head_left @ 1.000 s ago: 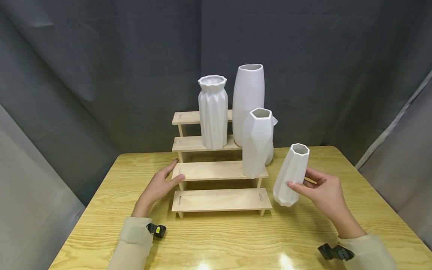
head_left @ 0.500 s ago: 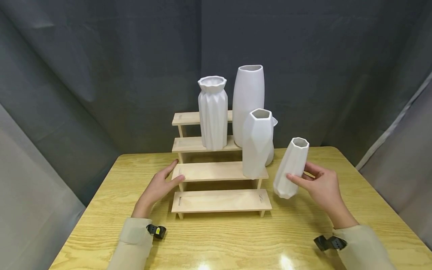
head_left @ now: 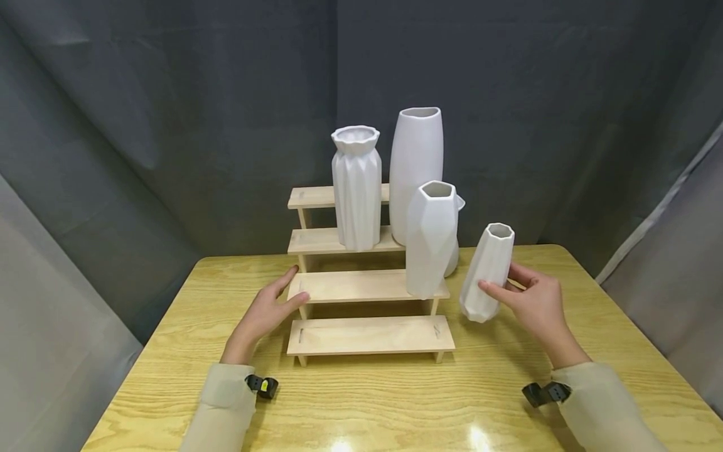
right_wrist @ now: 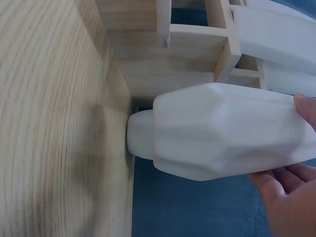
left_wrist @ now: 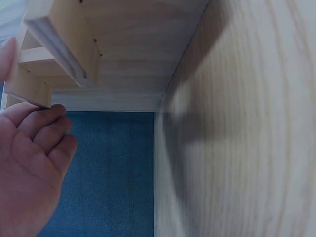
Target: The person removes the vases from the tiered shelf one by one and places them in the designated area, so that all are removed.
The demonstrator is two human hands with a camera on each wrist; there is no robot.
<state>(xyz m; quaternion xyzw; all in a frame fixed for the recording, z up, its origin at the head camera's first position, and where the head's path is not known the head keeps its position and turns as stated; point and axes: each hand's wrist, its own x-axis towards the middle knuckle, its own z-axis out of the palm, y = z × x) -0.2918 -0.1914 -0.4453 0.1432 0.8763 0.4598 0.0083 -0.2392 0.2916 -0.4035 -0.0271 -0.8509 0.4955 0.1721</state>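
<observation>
My right hand [head_left: 536, 304] holds a small white faceted vase [head_left: 487, 273] by its side, thumb in front and fingers behind. The vase tilts slightly, mouth up, just right of a tiered wooden display stand [head_left: 369, 336]. In the right wrist view the faceted vase [right_wrist: 227, 131] lies across the picture, with fingers [right_wrist: 269, 185] around its upper part. My left hand [head_left: 265, 314] grips the stand's left end at the second board from the bottom, thumb on top. The left wrist view shows its curled fingers [left_wrist: 52, 128] against the board's edge.
On the stand's upper boards are a pleated vase [head_left: 358, 194] and a tall smooth vase [head_left: 417, 169]. An angular vase [head_left: 430, 245] stands at the right end of the second board from the bottom. Behind it another white piece [head_left: 452, 260] is mostly hidden. Dark curtains surround the wooden table [head_left: 361, 408].
My right hand has carried the small faceted vase farther back over the table, away from me. My left hand and the stand have stayed in place.
</observation>
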